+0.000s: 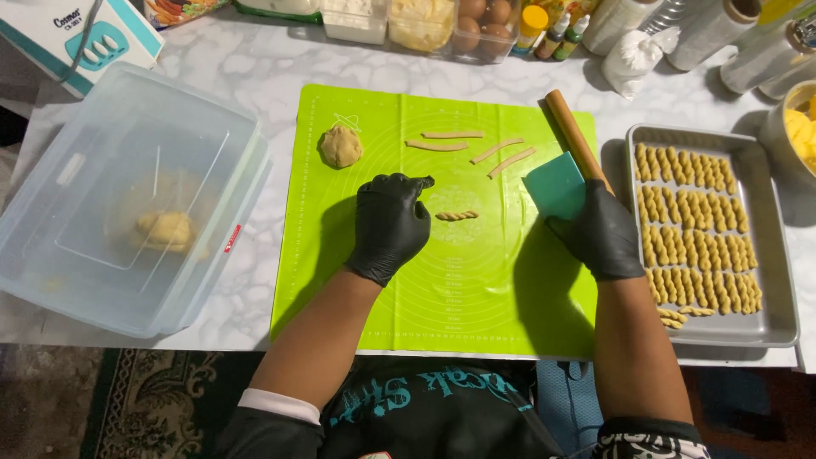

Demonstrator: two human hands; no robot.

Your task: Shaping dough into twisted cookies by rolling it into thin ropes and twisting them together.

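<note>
Both my hands wear black gloves over a bright green silicone mat [476, 297]. My left hand [389, 225] rests on the mat with fingers curled, holding nothing, just left of a small twisted dough piece [457, 216]. My right hand [600, 231] grips a teal dough scraper [556, 184]. Several thin dough strips [469, 146] lie at the mat's far side, and a round dough ball [341, 146] sits at the far left of the mat. A wooden rolling pin [571, 132] lies diagonally beside the scraper.
A metal baking tray [769, 246] on the right holds several rows of twisted dough pieces. A clear lidded plastic box [127, 195] with dough inside stands on the left. Containers, eggs, bottles and a tied white bag line the far edge of the marble table.
</note>
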